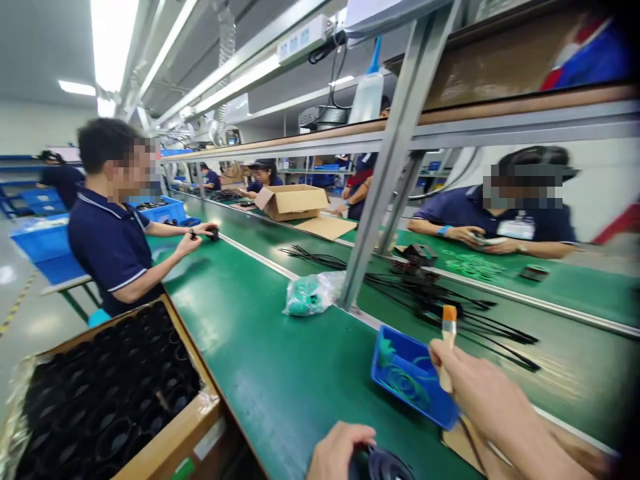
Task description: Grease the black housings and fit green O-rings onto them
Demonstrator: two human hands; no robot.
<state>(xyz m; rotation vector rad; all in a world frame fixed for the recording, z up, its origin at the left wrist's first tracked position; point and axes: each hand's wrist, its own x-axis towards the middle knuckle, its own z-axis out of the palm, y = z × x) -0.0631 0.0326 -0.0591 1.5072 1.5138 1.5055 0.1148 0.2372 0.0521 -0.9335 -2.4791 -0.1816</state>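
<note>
My right hand (473, 380) grips a small brush with an orange ferrule (449, 323), held upright over a blue tray (413, 377) of green rubber rings. My left hand (337, 450) rests at the bottom edge on a round black part (383, 465) lying on the green bench (280, 373). The hand covers the part's left side, and the lower half is cut off by the frame.
A cardboard box (110, 400) full of black round parts stands at my left. A clear bag of green rings (310, 293) lies by a metal post (385, 173). Black cable ties (450, 307) spread beyond it. Co-workers sit at left (113, 233) and across right (505, 220).
</note>
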